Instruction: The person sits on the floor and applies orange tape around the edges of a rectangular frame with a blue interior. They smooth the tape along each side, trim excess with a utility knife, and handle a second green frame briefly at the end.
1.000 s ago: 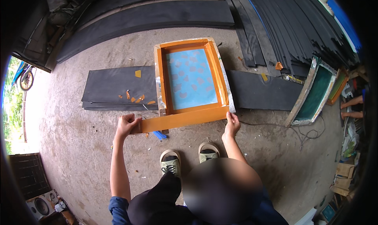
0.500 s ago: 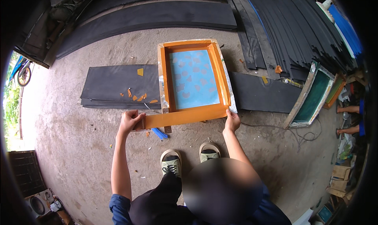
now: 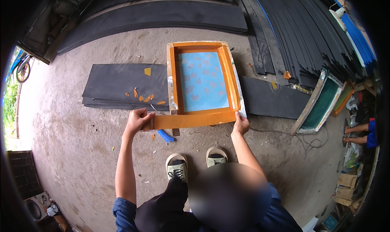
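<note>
Tape [image 3: 191, 120] — wide, orange, taut

At the centre, we hold orange tape [image 3: 189, 121] between our left hand [image 3: 138, 120] and right hand [image 3: 241, 124], along the lower edge of an orange-lined frame [image 3: 176, 79]; black sheets [image 3: 302, 33] lie at the upper right.

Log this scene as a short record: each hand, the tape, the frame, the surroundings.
left hand: grips the tape at its left end
right hand: pinches its right end
tape: orange, stretched along the near edge of the frame
frame: orange-lined, with blue mesh, over black boards
left boards: orange scraps, yellow piece
floor: blue strips
far right: green-panelled frame
</note>
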The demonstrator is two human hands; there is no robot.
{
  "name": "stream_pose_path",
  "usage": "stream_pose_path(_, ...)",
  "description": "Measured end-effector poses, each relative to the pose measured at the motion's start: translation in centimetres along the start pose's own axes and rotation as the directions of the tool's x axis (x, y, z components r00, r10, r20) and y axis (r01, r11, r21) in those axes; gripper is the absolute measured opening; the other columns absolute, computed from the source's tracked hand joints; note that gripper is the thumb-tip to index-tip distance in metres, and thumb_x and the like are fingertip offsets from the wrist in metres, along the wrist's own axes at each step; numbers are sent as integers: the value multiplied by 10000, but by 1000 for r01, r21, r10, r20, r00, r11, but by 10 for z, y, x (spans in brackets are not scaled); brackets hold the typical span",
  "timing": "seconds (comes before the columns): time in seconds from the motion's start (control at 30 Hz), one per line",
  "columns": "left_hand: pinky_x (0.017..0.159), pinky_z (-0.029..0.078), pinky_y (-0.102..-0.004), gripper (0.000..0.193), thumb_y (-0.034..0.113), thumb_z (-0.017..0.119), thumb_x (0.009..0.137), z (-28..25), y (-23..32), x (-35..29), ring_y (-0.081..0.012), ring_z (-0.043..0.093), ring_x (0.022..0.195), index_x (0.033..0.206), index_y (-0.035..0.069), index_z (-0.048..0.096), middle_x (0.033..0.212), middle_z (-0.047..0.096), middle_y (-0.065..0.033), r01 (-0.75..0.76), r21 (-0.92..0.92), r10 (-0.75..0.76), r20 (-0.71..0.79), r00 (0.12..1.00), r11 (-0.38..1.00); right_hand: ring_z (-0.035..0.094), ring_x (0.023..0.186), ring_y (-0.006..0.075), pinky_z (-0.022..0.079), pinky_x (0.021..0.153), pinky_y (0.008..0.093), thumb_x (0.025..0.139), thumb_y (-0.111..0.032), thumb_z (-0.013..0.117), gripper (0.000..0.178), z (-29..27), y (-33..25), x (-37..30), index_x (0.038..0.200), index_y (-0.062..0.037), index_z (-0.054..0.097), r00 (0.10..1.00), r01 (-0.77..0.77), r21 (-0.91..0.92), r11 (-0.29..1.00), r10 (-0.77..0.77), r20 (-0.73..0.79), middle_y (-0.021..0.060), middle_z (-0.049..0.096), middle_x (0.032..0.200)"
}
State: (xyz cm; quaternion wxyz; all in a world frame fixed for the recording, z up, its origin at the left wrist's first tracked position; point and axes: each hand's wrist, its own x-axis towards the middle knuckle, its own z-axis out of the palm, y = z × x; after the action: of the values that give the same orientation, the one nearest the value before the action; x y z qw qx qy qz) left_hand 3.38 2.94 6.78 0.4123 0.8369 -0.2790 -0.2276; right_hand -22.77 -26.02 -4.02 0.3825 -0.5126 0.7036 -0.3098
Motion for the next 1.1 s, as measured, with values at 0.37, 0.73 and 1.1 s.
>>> stream_pose_path(0.37,447,246,-297,520,315,736,771,-3,-1,0,-68,277,524,546,27,365,500,301,6,-39,-4,39,1,999,999,645,906,258,389,873,506,801,-420,685,320,4,-10,-6,892,-114,665,993,-115,-142,983,111,-31,36,703,921)
stream_pose_path(0.73,438,295,-314,543,360,727,773,-7,-3,-2,-95,299,475,534,0,399,466,343,-38,-109,120,111,-11,994,987,660,897,305,489,767,395,789,-429,706,506,-10,-20,1,970,41,670,985,-13,-258,966,57,164,178,689,958)
stream_pose_path(1.1,486,367,-349,483,372,725,741,3,-2,-5,-169,384,472,591,-24,494,500,434,-93,-6,325,13,-21,1000,946,500,426,111,352,352,219,732,-412,778,469,-29,-13,25,869,-3,592,878,-241,-59,969,243,412,74,591,642)
